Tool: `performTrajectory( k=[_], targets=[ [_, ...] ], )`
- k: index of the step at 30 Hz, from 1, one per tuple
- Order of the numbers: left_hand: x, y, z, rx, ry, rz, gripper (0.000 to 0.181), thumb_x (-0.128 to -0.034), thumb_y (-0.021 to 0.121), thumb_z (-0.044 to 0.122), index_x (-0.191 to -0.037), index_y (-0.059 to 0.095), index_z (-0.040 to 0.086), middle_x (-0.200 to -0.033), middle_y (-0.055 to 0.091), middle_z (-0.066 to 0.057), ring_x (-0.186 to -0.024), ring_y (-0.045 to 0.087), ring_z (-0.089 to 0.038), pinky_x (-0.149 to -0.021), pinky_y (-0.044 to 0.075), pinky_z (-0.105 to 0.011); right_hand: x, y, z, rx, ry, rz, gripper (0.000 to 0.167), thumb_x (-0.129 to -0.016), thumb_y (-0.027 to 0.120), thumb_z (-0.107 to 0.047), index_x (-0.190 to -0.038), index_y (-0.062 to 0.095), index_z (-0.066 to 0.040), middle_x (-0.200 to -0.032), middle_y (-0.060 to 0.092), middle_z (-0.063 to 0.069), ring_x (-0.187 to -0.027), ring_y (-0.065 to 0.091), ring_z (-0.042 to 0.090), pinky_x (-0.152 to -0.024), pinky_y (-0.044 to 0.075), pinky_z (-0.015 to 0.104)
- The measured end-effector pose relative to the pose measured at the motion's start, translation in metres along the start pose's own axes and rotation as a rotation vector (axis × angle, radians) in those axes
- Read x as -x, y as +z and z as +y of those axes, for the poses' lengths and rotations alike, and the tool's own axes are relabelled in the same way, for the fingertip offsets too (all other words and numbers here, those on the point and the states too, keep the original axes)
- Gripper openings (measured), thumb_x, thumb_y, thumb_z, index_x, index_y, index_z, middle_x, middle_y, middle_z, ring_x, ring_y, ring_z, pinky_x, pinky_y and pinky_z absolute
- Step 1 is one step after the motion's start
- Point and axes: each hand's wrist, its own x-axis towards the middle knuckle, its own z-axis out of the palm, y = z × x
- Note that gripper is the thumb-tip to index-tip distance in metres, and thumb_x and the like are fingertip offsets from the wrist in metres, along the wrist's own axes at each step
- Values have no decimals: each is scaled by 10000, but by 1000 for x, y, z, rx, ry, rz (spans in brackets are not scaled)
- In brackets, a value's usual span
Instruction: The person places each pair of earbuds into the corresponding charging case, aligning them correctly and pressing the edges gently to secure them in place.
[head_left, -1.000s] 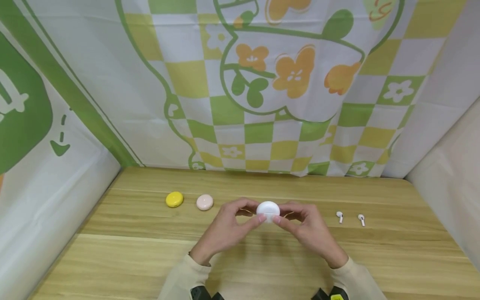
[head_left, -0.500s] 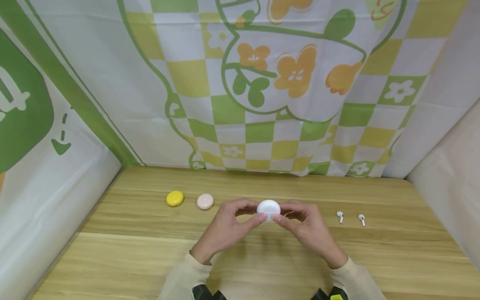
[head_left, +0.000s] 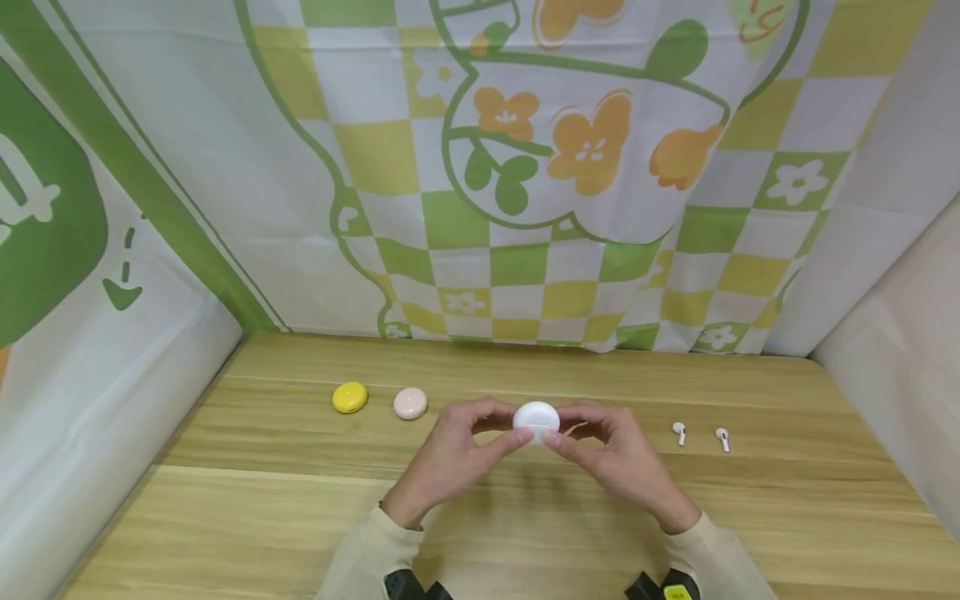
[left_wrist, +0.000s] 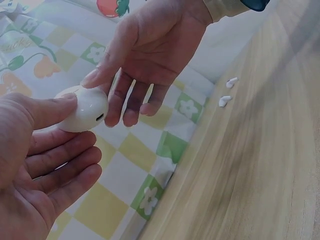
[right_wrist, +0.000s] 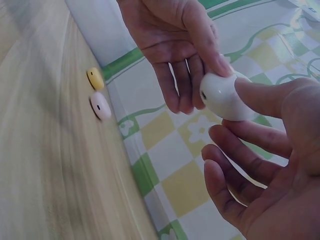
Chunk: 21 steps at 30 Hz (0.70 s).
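Note:
A glossy white round earbud case [head_left: 536, 413] is held up over the table between both hands. From its left side my left hand [head_left: 453, 450] pinches it, thumb on the near face. My right hand [head_left: 624, 458] pinches the opposite side the same way. In the left wrist view the case [left_wrist: 91, 111] shows a small dark port slot on its bottom. The lid seam faces me and the lid looks closed. Two white earbuds, a left one [head_left: 679, 432] and a right one [head_left: 723, 439], lie apart on the table to the right of my right hand.
Left of the hands, a yellow round case [head_left: 349, 397] and a pink round case [head_left: 410, 403] sit side by side on the wooden table [head_left: 247, 517]. A patterned cloth [head_left: 517, 258] hangs along the table's back edge, with white cloth at both sides.

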Motion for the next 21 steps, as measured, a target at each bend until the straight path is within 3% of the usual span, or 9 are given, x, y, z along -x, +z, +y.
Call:
performTrajectory(
  k=[16, 21],
  targets=[
    [2, -1, 3, -89, 48, -53, 173, -927, 771, 239, -1061, 756, 131, -1059, 741, 79, -1045, 672, -99, -994, 516, -410, 0, -8, 1, 32, -137, -25, 161, -909, 756, -38, -1043, 781, -122, -1026, 719, -4, -961, 649, 168, -804, 571, 346],
    [2, -2, 4, -107, 88, -61, 194, -910, 785, 208, -1078, 760, 115, -1078, 743, 56, -1047, 674, -115, -951, 543, -391, 0, -11, 2, 16, -134, -27, 142, -928, 725, -19, -1024, 789, -101, -1031, 721, 14, -982, 651, 176, -807, 563, 328]
  ],
)
